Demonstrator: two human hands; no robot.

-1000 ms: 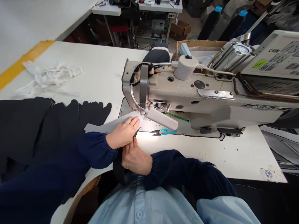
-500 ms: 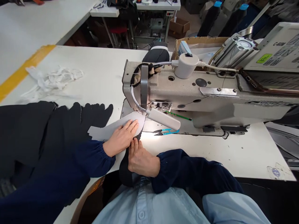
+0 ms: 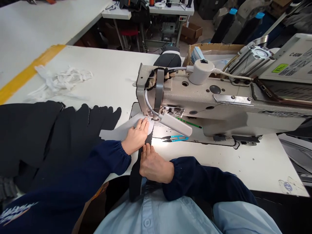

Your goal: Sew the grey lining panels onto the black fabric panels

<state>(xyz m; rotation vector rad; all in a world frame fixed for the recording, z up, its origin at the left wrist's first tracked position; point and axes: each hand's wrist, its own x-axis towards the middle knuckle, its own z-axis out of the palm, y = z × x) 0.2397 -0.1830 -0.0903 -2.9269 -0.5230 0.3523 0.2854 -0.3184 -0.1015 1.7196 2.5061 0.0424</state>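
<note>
A light grey mesh fabric piece (image 3: 117, 132) lies over a black fabric piece (image 3: 136, 177), with its far end at the needle area of a sewing machine (image 3: 168, 87). My left hand (image 3: 136, 135) rests flat on the light piece, fingers stretched out and close to the machine's foot. Nearer my body, my right hand (image 3: 156, 164) is closed on the edge of the black piece, its thumb hidden underneath. The black piece hangs over the table's front edge towards my lap. A grey lamp head (image 3: 175, 124) partly covers the stitching area.
Blue thread snips (image 3: 179, 138) lie right of the hands, and a green pen-like stick (image 3: 190, 123) lies behind the lamp. Stacked black fabric pieces (image 3: 73, 136) cover the table's left side. White scraps (image 3: 63, 81) lie behind them. A cardboard box (image 3: 219, 47) stands beyond the machine.
The whole view has shifted slightly. My left hand has slid a little forward on the light piece, and the black piece now hangs straighter beneath my right hand.
</note>
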